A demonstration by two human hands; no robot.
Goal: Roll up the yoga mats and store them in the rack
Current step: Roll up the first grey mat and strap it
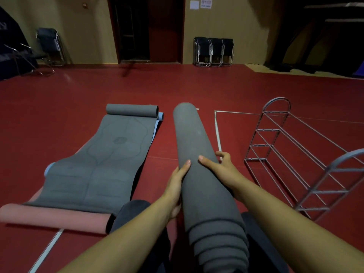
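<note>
Rolled grey mat (pixel 199 164): fully rolled, lying lengthwise down the frame centre, far end up around mid-frame, near end bottom centre between the person's knees. Near end shows stepped layers, so the roll has telescoped a little and is not flush there.

Left hand (pixel 176 186): wrapped around the roll's left flank, thumb on top. Right hand (pixel 222 168): fingers curled over the right flank, thumb on top. Both grasp the roll at about its middle. Judgement: a two-sided hold near the balance point keeps the layers from springing loose and lets the roll be lifted level.

Wire rack (pixel 291 160): right of frame, several tiers of thin rails between arched end frames, no mats visible in it. Bare red floor (pixel 197 89) between roll and rack, crossed by a white floor line (pixel 218 134). Judgement: the sideways route to the rack looks open; the arched ends and thin rails could catch the stepped end on entry.

Flat grey mat (pixel 102 164): left of frame, spread out with far edge curled, over a blue mat (pixel 160 117) showing at the edges. Pink mat (pixel 53 217) lower left, near edge curled. These remain to be rolled.

Folded chairs (pixel 213 52) stand against the far wall, upper centre.
</note>
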